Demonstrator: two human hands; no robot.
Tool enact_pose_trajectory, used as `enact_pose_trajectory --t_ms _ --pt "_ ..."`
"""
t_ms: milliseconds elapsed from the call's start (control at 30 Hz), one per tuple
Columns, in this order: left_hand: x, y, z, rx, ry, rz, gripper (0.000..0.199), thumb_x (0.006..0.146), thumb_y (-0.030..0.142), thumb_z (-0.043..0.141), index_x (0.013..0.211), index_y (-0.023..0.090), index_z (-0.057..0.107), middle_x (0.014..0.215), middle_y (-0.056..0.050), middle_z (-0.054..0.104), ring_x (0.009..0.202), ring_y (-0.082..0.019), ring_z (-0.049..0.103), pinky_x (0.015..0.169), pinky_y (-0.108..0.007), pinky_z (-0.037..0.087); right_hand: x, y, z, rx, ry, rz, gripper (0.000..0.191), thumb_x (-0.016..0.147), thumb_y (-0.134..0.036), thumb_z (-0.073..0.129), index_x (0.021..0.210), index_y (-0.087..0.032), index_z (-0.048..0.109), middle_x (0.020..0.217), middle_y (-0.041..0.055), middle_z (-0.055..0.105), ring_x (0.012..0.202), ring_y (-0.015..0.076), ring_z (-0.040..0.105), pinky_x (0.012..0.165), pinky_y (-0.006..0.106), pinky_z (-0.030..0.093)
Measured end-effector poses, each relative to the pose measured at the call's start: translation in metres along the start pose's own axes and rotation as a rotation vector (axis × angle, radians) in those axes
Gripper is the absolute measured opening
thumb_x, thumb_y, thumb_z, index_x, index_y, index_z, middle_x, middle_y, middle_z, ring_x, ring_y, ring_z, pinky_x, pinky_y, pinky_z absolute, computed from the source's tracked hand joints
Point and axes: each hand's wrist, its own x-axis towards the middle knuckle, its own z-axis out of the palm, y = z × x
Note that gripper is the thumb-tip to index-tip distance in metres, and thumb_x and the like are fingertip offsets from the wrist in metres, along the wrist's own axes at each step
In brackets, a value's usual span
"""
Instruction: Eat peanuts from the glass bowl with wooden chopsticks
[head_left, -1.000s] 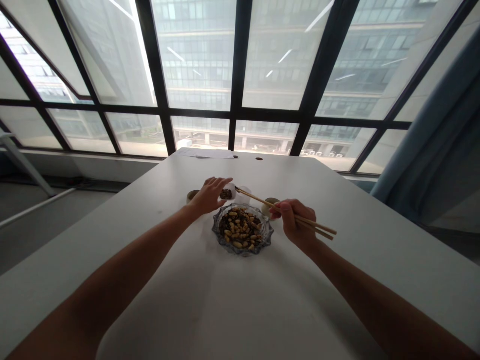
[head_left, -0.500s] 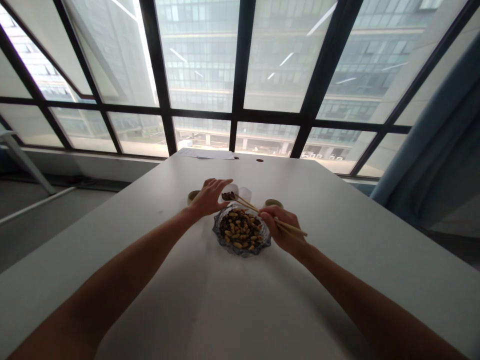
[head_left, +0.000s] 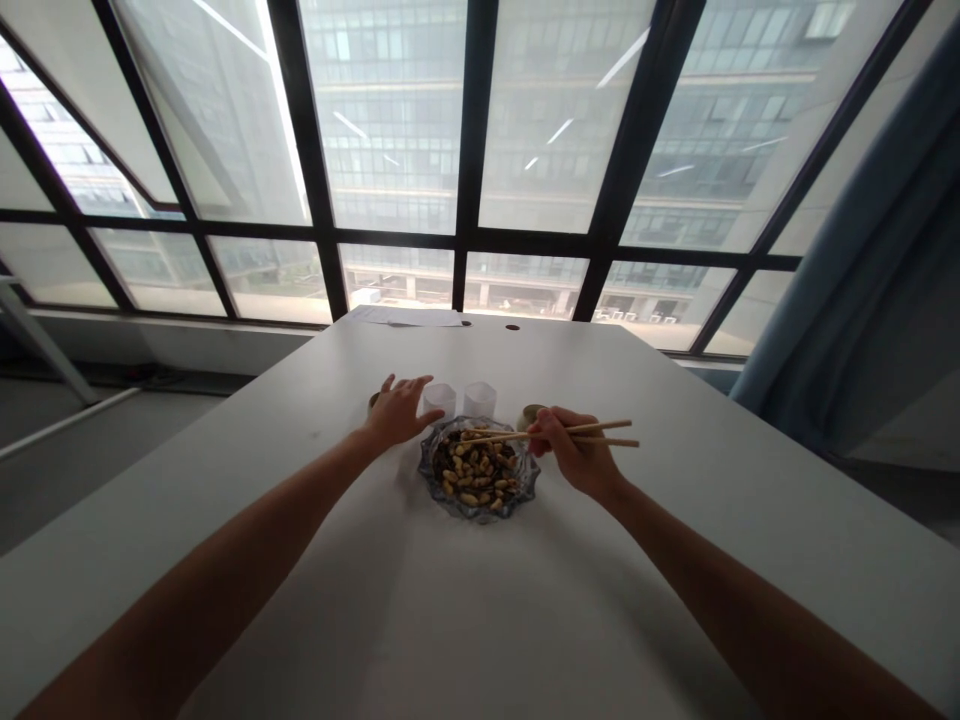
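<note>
A faceted glass bowl point(head_left: 529, 492) holds peanuts in shells point(head_left: 480, 475) mixed with small dark pieces. My right hand point(head_left: 574, 450) grips a pair of wooden chopsticks point(head_left: 600, 428), whose tips reach over the bowl's far left part. Just behind the bowl stand two upright translucent cups, a left one point(head_left: 440, 398) and a right one point(head_left: 480, 398). My left hand point(head_left: 397, 412) is beside the left cup with fingers and thumb apart; whether it touches the cup, I cannot tell. What the cups contain is not visible.
A greenish round container point(head_left: 531, 412) sits partly behind my right hand, and another one point(head_left: 373, 400) is mostly hidden by my left hand. Paper sheets point(head_left: 420, 317) lie at the far edge of the white table point(head_left: 450, 620), near two round holes. Windows stand beyond.
The left cup, tilted with dark pieces showing inside, now stands upright. My left hand has drawn slightly left and down. The chopstick tips have moved from the cup down over the bowl.
</note>
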Motion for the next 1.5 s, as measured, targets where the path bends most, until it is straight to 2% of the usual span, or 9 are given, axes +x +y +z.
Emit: enact_pose_trajectory --t_ms 167,333,533,800,1000,1133,1200,1333,1500 --pt "-0.032 -0.017 -0.006 0.007 0.164 -0.025 0.056 0.087 0.055 0.060 0.129 0.020 0.053 0.139 -0.017 0.058 0.131 -0.035 0.051 0.117 -0.059 0.026 0.010 -0.016 -0.021 0.037 0.169 0.053 0.059 0.075 -0.069 0.069 0.046 -0.019 0.062 0.031 -0.0001 0.048 0.027 0.0091 0.042 0.028 0.020 0.031" --pt "-0.049 -0.033 0.005 -0.154 0.295 -0.213 0.067 0.081 0.055 0.068 0.134 0.019 0.047 0.140 -0.018 0.056 0.132 -0.034 0.051 0.109 -0.051 0.041 0.010 -0.010 -0.017 -0.028 -0.081 0.203 0.063 0.074 -0.075 0.065 0.047 -0.018 0.060 0.031 0.0002 0.050 0.026 0.0091 0.044 0.027 0.018 0.031" --pt "-0.048 -0.039 0.014 -0.327 0.205 -0.433 0.083 0.076 0.059 0.072 0.140 0.015 0.041 0.141 -0.021 0.055 0.126 -0.032 0.058 0.106 -0.048 0.046 -0.002 0.003 0.003 -0.035 -0.179 0.121 0.055 0.083 -0.069 0.062 0.062 -0.018 0.065 0.048 0.0025 0.064 0.041 0.0126 0.059 0.039 0.021 0.048" --pt "-0.046 -0.035 0.010 -0.324 0.148 -0.501 0.081 0.077 0.053 0.073 0.142 0.015 0.041 0.133 -0.019 0.062 0.118 -0.030 0.063 0.102 -0.045 0.049 0.001 0.010 -0.004 -0.098 0.064 0.009 0.049 0.088 -0.063 0.061 0.068 -0.019 0.066 0.055 0.0033 0.067 0.046 0.0147 0.062 0.046 0.026 0.052" --pt "-0.046 -0.034 0.008 -0.335 0.135 -0.504 0.081 0.077 0.051 0.073 0.142 0.015 0.041 0.134 -0.019 0.061 0.119 -0.030 0.063 0.102 -0.044 0.049 -0.004 0.012 -0.004 -0.288 -0.131 -0.046 0.047 0.092 -0.054 0.060 0.060 -0.019 0.063 0.057 0.0055 0.068 0.051 0.0154 0.063 0.048 0.026 0.050" --pt "-0.046 -0.036 0.009 -0.331 0.134 -0.501 0.081 0.078 0.051 0.073 0.142 0.014 0.041 0.136 -0.020 0.060 0.119 -0.030 0.063 0.103 -0.045 0.048 -0.005 0.003 -0.004 -0.231 -0.246 0.007 0.051 0.090 -0.059 0.059 0.059 -0.019 0.063 0.053 0.0052 0.066 0.046 0.0160 0.061 0.043 0.027 0.049" --pt "-0.046 -0.036 0.009 -0.327 0.137 -0.496 0.080 0.078 0.051 0.073 0.142 0.014 0.041 0.135 -0.020 0.060 0.119 -0.031 0.062 0.103 -0.046 0.048 -0.003 0.000 -0.006 -0.172 -0.227 0.040 0.053 0.088 -0.063 0.059 0.060 -0.019 0.064 0.050 0.0042 0.064 0.043 0.0157 0.060 0.041 0.026 0.047" --pt "-0.046 -0.036 0.010 -0.332 0.138 -0.493 0.080 0.078 0.050 0.073 0.142 0.014 0.041 0.135 -0.020 0.060 0.120 -0.031 0.062 0.103 -0.046 0.048 0.001 0.001 -0.010 -0.187 -0.030 0.003 0.052 0.089 -0.064 0.057 0.066 -0.018 0.066 0.051 0.0033 0.064 0.044 0.0142 0.059 0.043 0.025 0.048" --pt "-0.046 -0.037 0.011 -0.339 0.152 -0.476 0.079 0.078 0.051 0.073 0.141 0.015 0.042 0.133 -0.019 0.062 0.118 -0.030 0.063 0.102 -0.046 0.049 0.001 0.003 -0.009 -0.288 -0.177 0.001 0.054 0.090 -0.063 0.057 0.060 -0.018 0.063 0.054 0.0045 0.065 0.048 0.0144 0.060 0.046 0.025 0.047"
